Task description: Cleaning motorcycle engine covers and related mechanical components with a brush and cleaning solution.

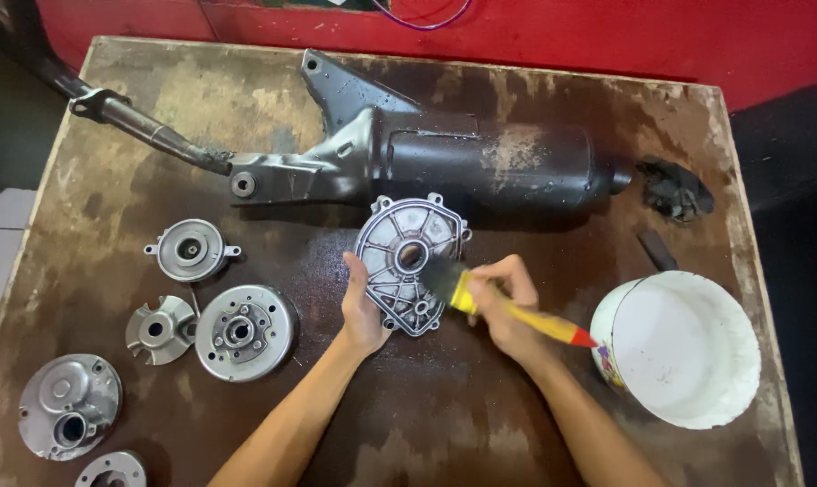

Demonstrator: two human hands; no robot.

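L hand [363,311]: gripped the lower-left edge of the ribbed metal cover [410,261], thumb up along its rim, other fingers curled behind & hidden; held it tilted up off the table [444,424], centre of view, just in front of the big engine casing [444,162].
R hand [506,302]: fingers wrapped tight round the yellow brush [507,307], near the ferrule; dark bristles touched the cover's inner face, right of the centre hole.
Doing it well (my view): short strokes along the ribs & into pockets; L hand needed a firm hold so the cover wouldn't twist; brush angle kept low.
Nearby R: white bucket [688,347], close to R forearm; red handle tip almost over its rim.
Nearby L: round flywheel-like disc [246,332], fan piece [160,329], small flanged hub [192,250], 2 more covers at lower-left edge.
In the way: bucket crowded the R elbow; casing sat close behind the cover; black rag [674,189] far R, well apart.
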